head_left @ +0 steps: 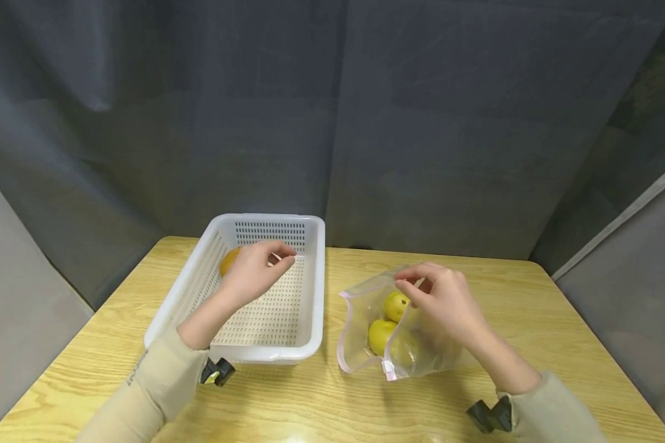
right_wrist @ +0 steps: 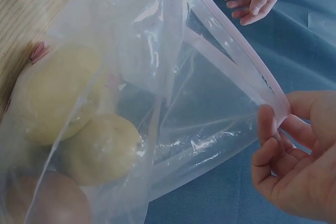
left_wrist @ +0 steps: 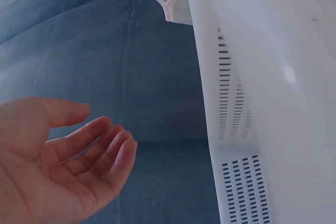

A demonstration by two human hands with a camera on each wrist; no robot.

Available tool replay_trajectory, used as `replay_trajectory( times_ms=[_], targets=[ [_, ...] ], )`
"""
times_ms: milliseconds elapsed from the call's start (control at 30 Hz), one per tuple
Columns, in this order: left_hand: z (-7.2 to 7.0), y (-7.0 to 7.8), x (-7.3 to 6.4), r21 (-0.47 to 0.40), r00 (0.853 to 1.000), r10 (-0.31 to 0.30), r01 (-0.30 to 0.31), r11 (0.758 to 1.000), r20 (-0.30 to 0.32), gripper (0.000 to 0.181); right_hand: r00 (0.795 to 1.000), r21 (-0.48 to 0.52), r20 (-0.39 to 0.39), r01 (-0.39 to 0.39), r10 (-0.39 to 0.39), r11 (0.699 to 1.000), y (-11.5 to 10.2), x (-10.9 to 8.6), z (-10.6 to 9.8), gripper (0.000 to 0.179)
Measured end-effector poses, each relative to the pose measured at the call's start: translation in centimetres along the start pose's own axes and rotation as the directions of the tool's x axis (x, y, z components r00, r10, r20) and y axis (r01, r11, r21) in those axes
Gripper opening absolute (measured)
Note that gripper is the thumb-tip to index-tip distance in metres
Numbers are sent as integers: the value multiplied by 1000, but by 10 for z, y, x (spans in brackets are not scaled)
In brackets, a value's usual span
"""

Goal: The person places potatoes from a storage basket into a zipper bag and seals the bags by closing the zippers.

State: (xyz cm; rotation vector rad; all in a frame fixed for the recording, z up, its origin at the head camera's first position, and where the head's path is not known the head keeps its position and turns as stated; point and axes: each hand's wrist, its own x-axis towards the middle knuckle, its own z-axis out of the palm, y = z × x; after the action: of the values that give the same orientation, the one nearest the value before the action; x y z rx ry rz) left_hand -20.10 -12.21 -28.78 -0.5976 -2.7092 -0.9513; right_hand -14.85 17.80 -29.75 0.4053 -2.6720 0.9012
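Observation:
My right hand pinches the rim of a clear zip bag between thumb and fingers, and the bag's pink-edged mouth gapes toward the left. Inside the bag lie yellow fruits, and the right wrist view also shows a brownish round fruit low in it. Over the white plastic basket hovers my left hand, its fingers loosely bent and nothing between them. An orange fruit sits in the basket at its left side, partly hidden behind the left hand.
The basket, with slotted walls, stands on the left of the wooden table, and the bag rests to its right. Dark cloth hangs behind the table's back edge. Wrist cameras are strapped at both sleeves.

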Motion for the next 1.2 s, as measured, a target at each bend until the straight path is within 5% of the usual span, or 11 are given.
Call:
replay_trajectory(
  times_ms=[667, 1200],
  targets=[
    [-14, -27, 10, -14, 997, -70, 70, 997, -31, 22, 1000, -14, 9, -5, 5, 1000, 0, 1, -9, 17],
    [-33, -36, 24, 6, 992, -123, 123, 992, 5, 26, 1000, 6, 5, 0, 0, 1000, -1, 2, -5, 15]
  ],
)
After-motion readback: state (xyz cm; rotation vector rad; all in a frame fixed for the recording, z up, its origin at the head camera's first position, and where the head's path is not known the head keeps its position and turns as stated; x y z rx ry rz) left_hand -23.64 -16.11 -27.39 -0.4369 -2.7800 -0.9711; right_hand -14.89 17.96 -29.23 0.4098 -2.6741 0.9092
